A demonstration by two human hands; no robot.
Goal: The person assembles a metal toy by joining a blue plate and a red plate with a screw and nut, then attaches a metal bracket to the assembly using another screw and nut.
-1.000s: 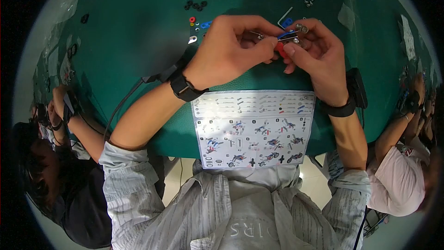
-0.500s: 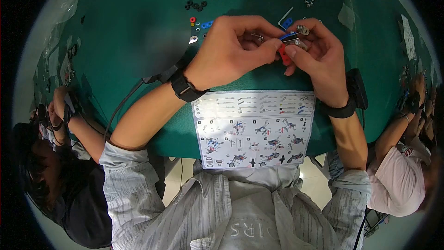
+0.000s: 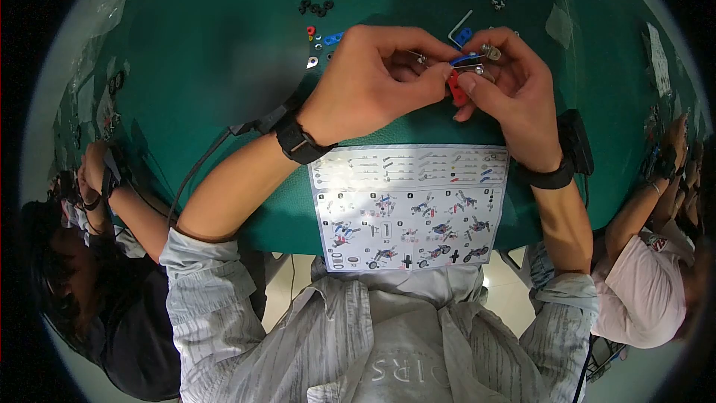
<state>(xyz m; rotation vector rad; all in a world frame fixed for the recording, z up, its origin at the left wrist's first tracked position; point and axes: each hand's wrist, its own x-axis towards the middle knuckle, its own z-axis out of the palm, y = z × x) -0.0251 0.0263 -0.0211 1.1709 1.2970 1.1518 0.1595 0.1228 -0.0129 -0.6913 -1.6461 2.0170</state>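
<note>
While both hands meet over the bench (image 3: 171, 37), L hand (image 3: 399, 75) has a narrow grip, thumb + index pinching one end of the small assy (image 3: 457, 88) (red, blue, metal pcs). R hand (image 3: 514, 78) grip also narrow, holding the other end, thumb by the red pc. Assy is up between the fingertips, beyond the top edge of the instr. sheet (image 3: 406, 209). L-shaped hex key (image 3: 453, 34) + blue pc (image 3: 464, 36) lie just past the hands; screws (image 3: 499, 2) farther off, black rings (image 3: 316, 9) to the L. Exact contact pts partly hidden by fingers, can't tell.
</note>
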